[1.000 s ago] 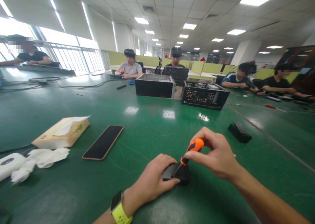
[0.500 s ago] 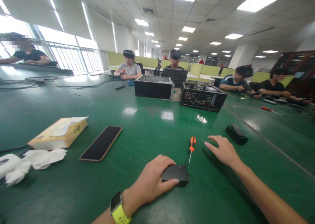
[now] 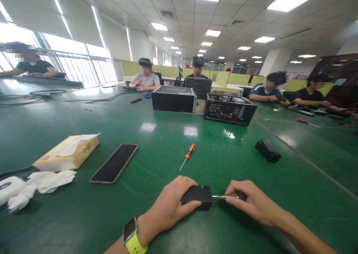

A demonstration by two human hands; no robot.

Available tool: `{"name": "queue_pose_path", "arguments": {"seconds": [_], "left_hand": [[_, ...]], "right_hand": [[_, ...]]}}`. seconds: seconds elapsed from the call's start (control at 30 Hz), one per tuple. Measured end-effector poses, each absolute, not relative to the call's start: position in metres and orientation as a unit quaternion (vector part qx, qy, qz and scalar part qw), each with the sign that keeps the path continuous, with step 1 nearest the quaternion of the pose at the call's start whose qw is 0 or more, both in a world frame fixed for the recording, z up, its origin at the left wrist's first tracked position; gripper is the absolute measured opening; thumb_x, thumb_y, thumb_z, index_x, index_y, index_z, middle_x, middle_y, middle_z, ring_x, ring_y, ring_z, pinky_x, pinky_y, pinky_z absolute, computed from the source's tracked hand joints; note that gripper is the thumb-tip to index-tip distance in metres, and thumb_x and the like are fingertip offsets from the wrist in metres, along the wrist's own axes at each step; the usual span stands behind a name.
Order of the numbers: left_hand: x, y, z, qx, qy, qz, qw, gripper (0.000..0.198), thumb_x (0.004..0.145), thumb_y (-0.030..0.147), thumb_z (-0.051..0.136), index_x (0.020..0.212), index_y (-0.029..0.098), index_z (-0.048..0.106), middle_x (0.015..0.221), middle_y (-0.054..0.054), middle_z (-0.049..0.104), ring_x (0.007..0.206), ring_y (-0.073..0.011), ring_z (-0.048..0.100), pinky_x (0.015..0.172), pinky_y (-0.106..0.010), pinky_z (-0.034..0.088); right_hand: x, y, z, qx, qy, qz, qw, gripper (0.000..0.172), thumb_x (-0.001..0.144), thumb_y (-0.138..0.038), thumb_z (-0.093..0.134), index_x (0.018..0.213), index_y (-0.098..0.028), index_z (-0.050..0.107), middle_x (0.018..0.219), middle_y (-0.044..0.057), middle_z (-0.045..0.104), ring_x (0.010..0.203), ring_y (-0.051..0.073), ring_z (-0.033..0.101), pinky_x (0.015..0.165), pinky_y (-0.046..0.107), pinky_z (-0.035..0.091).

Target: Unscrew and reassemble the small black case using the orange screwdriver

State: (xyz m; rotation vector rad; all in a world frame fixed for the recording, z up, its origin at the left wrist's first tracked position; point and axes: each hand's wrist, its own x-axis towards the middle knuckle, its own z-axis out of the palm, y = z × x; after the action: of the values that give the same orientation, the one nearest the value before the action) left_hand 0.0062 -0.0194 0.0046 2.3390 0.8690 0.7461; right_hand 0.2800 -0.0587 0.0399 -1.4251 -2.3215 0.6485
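My left hand is wrapped round a small black box on the green table, thumb in front and fingers behind. To its right, my right hand is closed on a screwdriver; its thin metal shaft lies level and its tip meets the box's right end. Most of that tool's handle is hidden in my fingers. Just beyond the box, a second screwdriver with an orange and black handle rests on the table.
A phone, a tissue pack and crumpled tissues lie at left. A black part stands at right. Farther back are a black metal case and a perforated case. Several people sit around the table.
My right hand has come in toward the box, and its tool's shaft now meets the box's end. The orange screwdriver has shifted left and turned. My left hand keeps its hold.
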Motion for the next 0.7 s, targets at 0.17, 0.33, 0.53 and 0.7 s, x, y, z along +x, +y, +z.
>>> {"name": "queue_pose_path", "arguments": {"seconds": [0.17, 0.33, 0.53, 0.7], "left_hand": [[0.007, -0.021, 0.004, 0.863, 0.331, 0.282, 0.258, 0.026, 0.09, 0.036, 0.065, 0.11, 0.021, 0.06, 0.104, -0.006, 0.064, 0.095, -0.024, 0.058, 0.085, -0.036, 0.047], [0.004, -0.023, 0.005, 0.839, 0.332, 0.35, 0.249, 0.028, 0.089, 0.033, 0.063, 0.112, 0.019, 0.058, 0.108, -0.008, 0.063, 0.097, -0.0252, 0.059, 0.087, -0.038, 0.047], [0.009, -0.025, 0.01, 0.867, 0.303, 0.315, 0.239, 0.032, 0.078, 0.024, 0.074, 0.107, 0.02, 0.063, 0.104, -0.007, 0.067, 0.096, -0.0252, 0.06, 0.087, -0.037, 0.049], [0.004, -0.025, 0.011, 0.853, 0.32, 0.333, 0.244, 0.044, 0.079, 0.025, 0.073, 0.121, 0.024, 0.06, 0.119, -0.008, 0.063, 0.109, -0.0272, 0.06, 0.094, -0.039, 0.05]], "right_hand": [[0.264, -0.059, 0.012, -0.512, -0.808, 0.212, 0.198, 0.023, 0.098, -0.037, 0.044, 0.085, -0.021, 0.056, 0.076, 0.0, 0.062, 0.07, 0.017, 0.056, 0.066, 0.029, 0.041], [0.27, -0.07, -0.006, -0.559, -0.755, 0.225, 0.257, 0.012, 0.093, -0.026, 0.047, 0.082, -0.022, 0.05, 0.073, -0.001, 0.058, 0.067, 0.017, 0.055, 0.063, 0.027, 0.042], [0.251, -0.049, 0.024, -0.505, -0.786, 0.238, 0.264, 0.037, 0.077, -0.041, 0.069, 0.107, -0.021, 0.061, 0.107, 0.006, 0.066, 0.066, 0.015, 0.058, 0.064, 0.028, 0.047], [0.224, -0.037, 0.038, -0.446, -0.869, 0.173, 0.131, 0.034, 0.077, -0.044, 0.071, 0.102, -0.021, 0.07, 0.092, 0.006, 0.073, 0.083, 0.023, 0.067, 0.074, 0.031, 0.048]]}}
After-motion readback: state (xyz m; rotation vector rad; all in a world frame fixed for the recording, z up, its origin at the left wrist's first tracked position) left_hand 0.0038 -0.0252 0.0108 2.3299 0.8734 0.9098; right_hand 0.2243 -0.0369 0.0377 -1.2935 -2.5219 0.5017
